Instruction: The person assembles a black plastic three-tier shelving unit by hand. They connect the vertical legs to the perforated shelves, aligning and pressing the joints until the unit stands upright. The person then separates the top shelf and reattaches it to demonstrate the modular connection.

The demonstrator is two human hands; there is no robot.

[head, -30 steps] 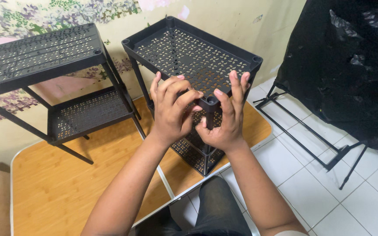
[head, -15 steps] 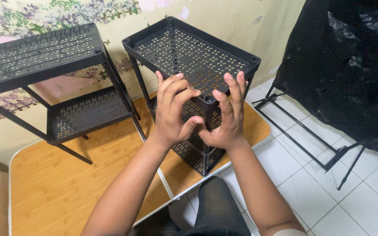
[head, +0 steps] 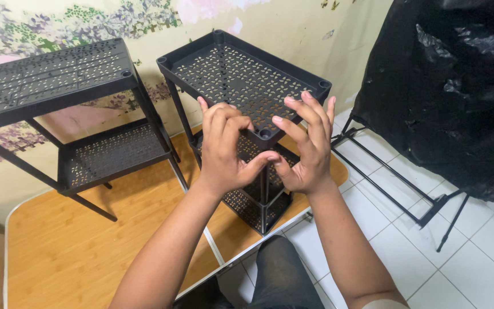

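Both hands close on the near corner of the black perforated rack (head: pixel 247 86) standing upright on the wooden table (head: pixel 87 252): left hand (head: pixel 224 146) and right hand (head: pixel 307 149), fingers spread, thumbs pinching the corner post.

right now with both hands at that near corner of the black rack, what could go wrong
The black rack stands at the edge of the wooden table, so a push from the left hand or right hand might tip it onto the tiled floor. Thumbs pressed by the corner socket could get pinched.
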